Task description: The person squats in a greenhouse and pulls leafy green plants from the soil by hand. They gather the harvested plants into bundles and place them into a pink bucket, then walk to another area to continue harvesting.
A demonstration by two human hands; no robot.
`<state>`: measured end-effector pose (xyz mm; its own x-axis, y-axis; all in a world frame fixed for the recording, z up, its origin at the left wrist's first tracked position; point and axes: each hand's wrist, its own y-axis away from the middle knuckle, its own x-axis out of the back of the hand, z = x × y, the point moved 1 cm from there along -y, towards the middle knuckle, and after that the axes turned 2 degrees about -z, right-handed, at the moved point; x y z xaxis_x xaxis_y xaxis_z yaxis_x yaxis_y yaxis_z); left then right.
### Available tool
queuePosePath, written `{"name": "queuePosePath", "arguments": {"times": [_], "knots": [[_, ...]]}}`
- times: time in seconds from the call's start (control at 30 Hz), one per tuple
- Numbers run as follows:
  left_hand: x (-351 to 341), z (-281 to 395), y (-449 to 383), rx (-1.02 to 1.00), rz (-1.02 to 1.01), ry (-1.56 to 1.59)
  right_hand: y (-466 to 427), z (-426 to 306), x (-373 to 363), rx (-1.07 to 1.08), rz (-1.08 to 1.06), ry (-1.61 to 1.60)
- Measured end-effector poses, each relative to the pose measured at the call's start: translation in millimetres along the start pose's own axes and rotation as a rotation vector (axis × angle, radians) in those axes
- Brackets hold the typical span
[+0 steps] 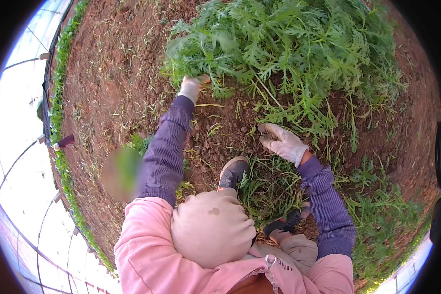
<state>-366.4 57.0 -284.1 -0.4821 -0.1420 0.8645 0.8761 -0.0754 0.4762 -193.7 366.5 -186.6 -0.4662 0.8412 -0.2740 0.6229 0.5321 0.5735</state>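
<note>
My left hand (190, 88), in a pale work glove with bare fingertips, reaches to the lower left edge of a dense stand of leafy green plants (279, 47) with deeply cut leaves. Motion blur and foliage obscure its fingers, so its grip cannot be told. My right hand (283, 143), also in a pale glove with soil-darkened fingers, hovers low over the brown soil (213, 143) just below the plants. Its fingers are half curled, with a gap at the thumb and nothing visible between them. Pulled green stems (275, 183) lie in a heap beneath it.
My dark shoe (235, 172) stands left of the heap, the other shoe (284, 222) below it. More leafy plants (382, 209) grow at the right. A low green row (61, 73) runs along the greenhouse wall (14, 139) at the left. Plant scraps litter the soil.
</note>
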Motion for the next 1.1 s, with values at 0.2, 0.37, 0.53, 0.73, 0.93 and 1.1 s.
{"name": "queuePosePath", "arguments": {"times": [0.2,0.37,0.53,0.73,0.93,1.1], "knots": [[-26.5,29.4,-23.6,-0.004,0.242,-0.542,-5.1,24.4,-19.8,-0.023,0.064,-0.247],[-21.8,55.1,59.5,-0.210,0.160,-0.373,-1.7,26.8,-33.4,-0.045,0.154,-0.390],[-48.3,70.0,174.7,-0.399,-0.115,-0.148,-22.6,37.8,-55.0,0.125,0.129,-0.360],[-29.2,122.4,214.5,-0.113,-0.389,0.351,-19.1,40.4,-82.1,0.015,0.210,-0.531],[-25.9,134.3,225.1,0.009,-0.661,0.629,-13.5,45.0,-82.2,0.187,0.707,-1.125],[-35.3,137.7,222.7,-0.589,-0.407,0.207,1.3,31.2,-69.5,0.206,0.487,-1.238]]}}
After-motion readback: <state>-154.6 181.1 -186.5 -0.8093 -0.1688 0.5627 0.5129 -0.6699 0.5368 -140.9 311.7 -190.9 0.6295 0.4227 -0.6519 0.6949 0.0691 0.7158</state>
